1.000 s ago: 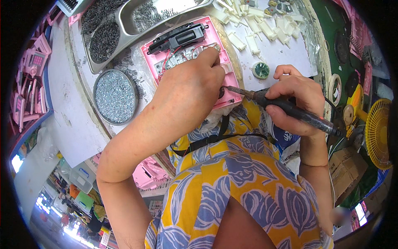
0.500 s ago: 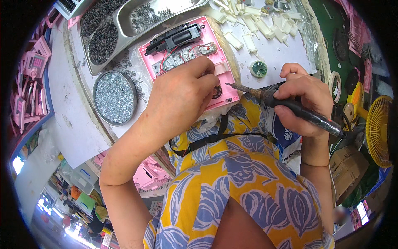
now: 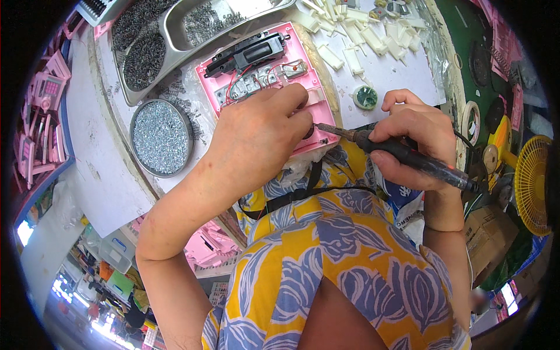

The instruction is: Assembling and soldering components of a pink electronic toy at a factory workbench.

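One soldering iron [image 3: 408, 155] has shifted left, the right hand's [image 3: 419, 133] fingers wrapped around it, tip over one pink case [image 3: 324, 109] beneath the left hand [image 3: 262, 119], whose fingers curl down, any pinch hidden from me. Beyond sits one steel tray [image 3: 174, 53].

a soldering iron [image 3: 420, 163], a metal tray [image 3: 178, 53] of springs [image 3: 144, 63] and piled pink casings [image 3: 51, 88] mark an assembly workshop.
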Demonstrator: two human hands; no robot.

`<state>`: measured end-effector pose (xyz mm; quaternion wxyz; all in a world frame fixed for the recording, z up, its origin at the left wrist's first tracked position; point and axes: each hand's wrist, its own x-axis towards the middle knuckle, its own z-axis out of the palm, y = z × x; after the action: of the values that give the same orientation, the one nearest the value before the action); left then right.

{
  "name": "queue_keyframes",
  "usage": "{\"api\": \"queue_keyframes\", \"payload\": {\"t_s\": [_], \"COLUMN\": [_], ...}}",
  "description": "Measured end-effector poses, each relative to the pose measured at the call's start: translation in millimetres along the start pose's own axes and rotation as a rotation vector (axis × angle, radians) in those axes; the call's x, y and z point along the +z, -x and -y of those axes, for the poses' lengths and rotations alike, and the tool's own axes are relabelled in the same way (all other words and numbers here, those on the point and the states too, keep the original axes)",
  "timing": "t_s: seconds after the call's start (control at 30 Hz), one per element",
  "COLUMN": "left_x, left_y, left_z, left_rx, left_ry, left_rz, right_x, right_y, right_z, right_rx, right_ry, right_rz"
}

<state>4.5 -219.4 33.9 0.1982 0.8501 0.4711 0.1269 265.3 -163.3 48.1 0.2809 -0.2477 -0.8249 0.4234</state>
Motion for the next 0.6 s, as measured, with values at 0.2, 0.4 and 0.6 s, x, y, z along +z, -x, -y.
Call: {"api": "queue_keyframes", "payload": {"t_s": [0.2,0.4,0.6], "left_x": [2,2,6], "left_y": [2,1,-1], "left_z": [1,0,-3], "left_rx": [0.013,0.019,0.053], "left_ry": [-0.001,0.002,-0.038], "left_rz": [-0.016,-0.012,-0.087], "right_x": [-7,-72,-183], "right_y": [2,65,131], "right_z": [3,0,-9], "right_rx": [-0.005,0.218,0.212], "right_ry": [0.016,0.002,0.116], "right_rz": [-0.011,-0.586,-1.340]}}
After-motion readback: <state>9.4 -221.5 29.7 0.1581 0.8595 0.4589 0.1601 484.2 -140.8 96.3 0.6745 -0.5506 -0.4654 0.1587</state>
